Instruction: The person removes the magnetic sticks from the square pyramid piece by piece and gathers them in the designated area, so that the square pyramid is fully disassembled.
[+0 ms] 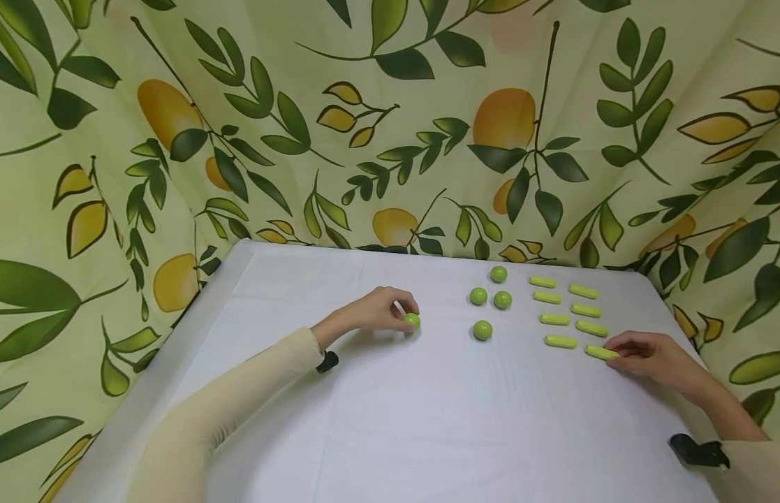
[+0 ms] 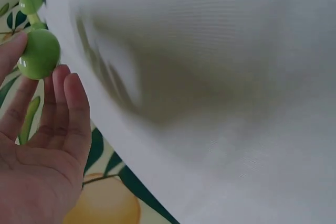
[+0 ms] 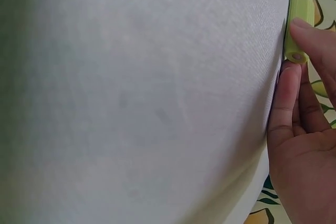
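My left hand (image 1: 385,310) pinches a shiny green ball (image 1: 413,322) between thumb and fingertips, low over the white table. In the left wrist view the ball (image 2: 40,56) shows smooth and round, with the palm of the hand (image 2: 44,166) facing the camera. Over on the right, my right hand (image 1: 653,360) grips the near end of a short yellow-green stick (image 1: 599,352), the nearest piece of its column. Its thumb presses along the stick (image 3: 300,27) in the right wrist view, where a small round hole shows in the end.
Several more green balls (image 1: 482,330) lie loosely grouped mid-table. Right of them, several matching sticks (image 1: 561,341) lie in two columns. A white cloth (image 1: 390,433) covers the table. Leaf-and-fruit patterned curtain (image 1: 427,126) hangs close behind it and along the sides.
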### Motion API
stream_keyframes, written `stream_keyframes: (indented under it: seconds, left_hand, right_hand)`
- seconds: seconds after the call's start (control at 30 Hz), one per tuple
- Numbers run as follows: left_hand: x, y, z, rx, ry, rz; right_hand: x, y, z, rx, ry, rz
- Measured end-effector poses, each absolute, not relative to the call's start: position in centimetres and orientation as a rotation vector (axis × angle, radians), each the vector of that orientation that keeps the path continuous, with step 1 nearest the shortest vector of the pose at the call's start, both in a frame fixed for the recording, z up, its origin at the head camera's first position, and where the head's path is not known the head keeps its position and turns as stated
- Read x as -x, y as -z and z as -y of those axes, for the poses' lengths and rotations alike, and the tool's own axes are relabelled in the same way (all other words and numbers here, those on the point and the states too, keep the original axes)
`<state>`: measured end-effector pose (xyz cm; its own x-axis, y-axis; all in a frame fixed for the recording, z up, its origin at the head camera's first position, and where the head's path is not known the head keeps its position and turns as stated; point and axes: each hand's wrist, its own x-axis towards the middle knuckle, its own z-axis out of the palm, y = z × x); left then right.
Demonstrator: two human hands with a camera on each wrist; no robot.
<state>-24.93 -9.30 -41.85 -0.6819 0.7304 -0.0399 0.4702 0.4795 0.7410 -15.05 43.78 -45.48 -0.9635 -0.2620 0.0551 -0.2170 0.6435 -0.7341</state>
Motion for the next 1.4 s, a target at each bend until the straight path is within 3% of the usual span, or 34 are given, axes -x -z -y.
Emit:
stream_keyframes:
  seconds: [0.6, 1.4]
  left_hand:
    - [28.3, 43.1, 0.9, -0.945, -1.089, -2.321]
    - [27.6, 43.3, -0.1, -0.893, -1.053, -2.396]
  right_hand:
    - [15.2, 45.6, -43.8, 0.384, 1.210, -2.812]
    - [15.1, 45.8, -44.1, 0.367, 1.260, -2.784]
